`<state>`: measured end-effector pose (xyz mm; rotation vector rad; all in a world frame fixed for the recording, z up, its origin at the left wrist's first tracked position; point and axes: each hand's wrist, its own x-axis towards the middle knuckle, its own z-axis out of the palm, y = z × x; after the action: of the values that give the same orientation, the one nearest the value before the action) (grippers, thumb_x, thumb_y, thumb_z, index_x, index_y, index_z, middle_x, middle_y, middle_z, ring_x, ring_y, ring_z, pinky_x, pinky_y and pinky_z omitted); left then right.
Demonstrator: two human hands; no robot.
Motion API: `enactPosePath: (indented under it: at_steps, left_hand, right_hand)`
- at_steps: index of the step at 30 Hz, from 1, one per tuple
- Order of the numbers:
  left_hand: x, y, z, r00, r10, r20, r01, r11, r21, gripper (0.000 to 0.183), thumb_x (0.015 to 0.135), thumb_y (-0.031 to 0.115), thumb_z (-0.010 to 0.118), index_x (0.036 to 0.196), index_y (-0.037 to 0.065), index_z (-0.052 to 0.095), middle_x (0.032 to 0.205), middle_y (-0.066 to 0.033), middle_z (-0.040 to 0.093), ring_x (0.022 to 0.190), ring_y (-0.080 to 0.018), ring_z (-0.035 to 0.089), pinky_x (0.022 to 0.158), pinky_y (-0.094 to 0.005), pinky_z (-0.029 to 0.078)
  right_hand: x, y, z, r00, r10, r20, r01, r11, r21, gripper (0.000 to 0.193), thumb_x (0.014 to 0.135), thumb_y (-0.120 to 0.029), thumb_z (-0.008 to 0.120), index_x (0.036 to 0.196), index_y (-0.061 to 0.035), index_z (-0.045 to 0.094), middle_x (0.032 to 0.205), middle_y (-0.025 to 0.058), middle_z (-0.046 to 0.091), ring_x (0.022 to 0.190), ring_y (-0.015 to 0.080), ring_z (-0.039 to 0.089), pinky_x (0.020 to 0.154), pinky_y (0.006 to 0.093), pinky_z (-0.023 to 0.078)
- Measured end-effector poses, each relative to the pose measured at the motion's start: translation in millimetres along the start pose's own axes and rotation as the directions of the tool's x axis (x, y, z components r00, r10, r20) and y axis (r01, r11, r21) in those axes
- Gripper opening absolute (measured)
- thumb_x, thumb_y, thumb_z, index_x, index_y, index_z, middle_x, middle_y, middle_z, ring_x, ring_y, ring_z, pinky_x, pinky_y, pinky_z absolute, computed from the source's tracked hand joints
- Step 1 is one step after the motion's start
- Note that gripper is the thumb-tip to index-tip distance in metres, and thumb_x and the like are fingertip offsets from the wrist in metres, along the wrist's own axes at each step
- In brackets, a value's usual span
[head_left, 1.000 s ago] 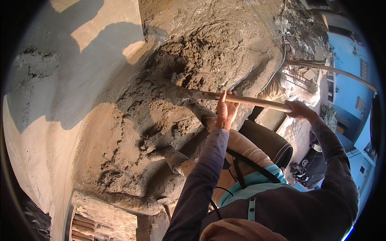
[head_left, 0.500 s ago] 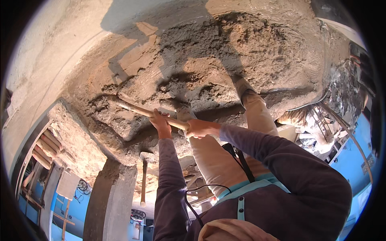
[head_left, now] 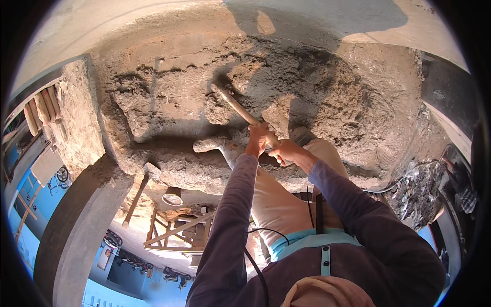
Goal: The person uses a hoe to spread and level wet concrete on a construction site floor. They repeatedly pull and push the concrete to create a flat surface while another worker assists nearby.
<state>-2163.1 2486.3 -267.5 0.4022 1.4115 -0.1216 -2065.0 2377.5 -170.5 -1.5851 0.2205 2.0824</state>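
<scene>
Both my hands grip the pale wooden handle (head_left: 238, 107) of a long tool. My left hand (head_left: 259, 135) is wrapped round it ahead, and my right hand (head_left: 287, 152) closes on its near end. The handle slants up and left into a heap of wet mud (head_left: 219, 110). There its head is buried or in shadow, so its kind does not show. Wet, lumpy mud (head_left: 337, 102) spreads round the handle. My left foot (head_left: 210, 144), coated in mud, stands by a groove below the heap; my right foot (head_left: 302, 135) is partly sunk in the mud.
A second tool with a wooden handle (head_left: 135, 202) and a muddy head leans at the mud's near edge. A concrete post (head_left: 84, 230) rises at left. Behind me is a wooden frame (head_left: 176, 233). Rubble (head_left: 422, 189) lies at right, and a plastered wall (head_left: 153, 20) bounds the far side.
My view has swung to the left. The tool's far end has moved from the left edge of the mud to a heap nearer the middle, both hands still holding the handle.
</scene>
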Motion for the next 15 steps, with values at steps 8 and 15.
enactPosePath:
  at_steps: [8,15]
  left_hand:
    - [-13.9,-88.1,138.8,0.956,-0.025,0.291,0.110,0.954,-0.279,0.022,0.100,0.019,0.065,0.107,0.005,0.051,0.092,-0.0083,0.057,0.080,-0.0235,0.062,0.078,-0.0452,0.055]
    - [-114.1,-158.0,240.1,0.738,-0.349,0.577,0.623,0.682,-0.384,0.029,0.097,0.034,0.071,0.109,0.013,0.054,0.090,-0.0014,0.053,0.082,-0.0174,0.055,0.079,-0.0368,0.050]
  right_hand:
    - [-276.0,102.3,-105.7,0.959,0.242,-0.150,-0.222,0.965,0.140,0.022,0.091,-0.017,0.074,0.101,-0.0076,0.057,0.069,0.0001,0.056,0.052,0.0105,0.054,0.047,0.0279,0.045]
    - [-413.2,225.9,-157.1,0.719,-0.245,-0.650,-0.414,0.601,-0.684,0.026,0.085,-0.007,0.078,0.101,-0.0036,0.058,0.081,0.0095,0.064,0.070,0.0194,0.064,0.063,0.0367,0.054]
